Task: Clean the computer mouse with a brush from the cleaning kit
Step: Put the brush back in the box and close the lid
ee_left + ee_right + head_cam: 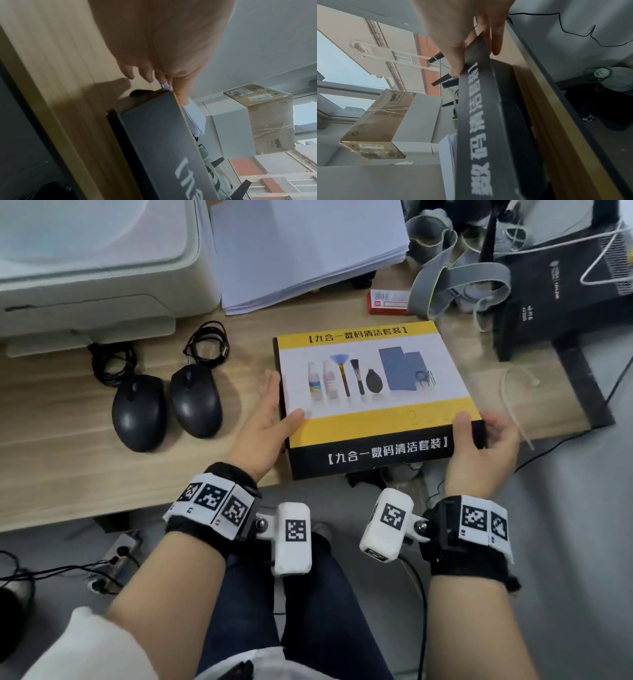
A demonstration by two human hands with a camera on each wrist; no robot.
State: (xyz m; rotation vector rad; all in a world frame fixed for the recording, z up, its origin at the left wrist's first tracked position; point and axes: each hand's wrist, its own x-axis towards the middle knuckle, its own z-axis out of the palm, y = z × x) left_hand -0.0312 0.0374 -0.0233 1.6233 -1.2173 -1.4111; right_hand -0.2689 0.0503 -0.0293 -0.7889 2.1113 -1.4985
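Observation:
The cleaning kit box [373, 385], with a yellow and white lid and black sides, lies on the wooden desk [68, 440], and its near edge hangs over the desk front. My left hand [277, 402] holds its near-left corner, thumb on the lid and fingers along the left side. My right hand [479, 426] pinches the near-right corner, thumb on top and fingers under the edge. The wrist views show the box side [163, 135] [481, 121] with a darker lower part beneath it. Two black computer mice [138, 412] [196, 400] sit left of the box. No brush is visible outside the box.
A white printer [85, 268] and a paper stack [308, 244] stand at the back. Coiled black cables [205, 344] lie behind the mice. Grey straps [459, 282], a small red box [387, 301] and a black bag [561, 285] crowd the back right.

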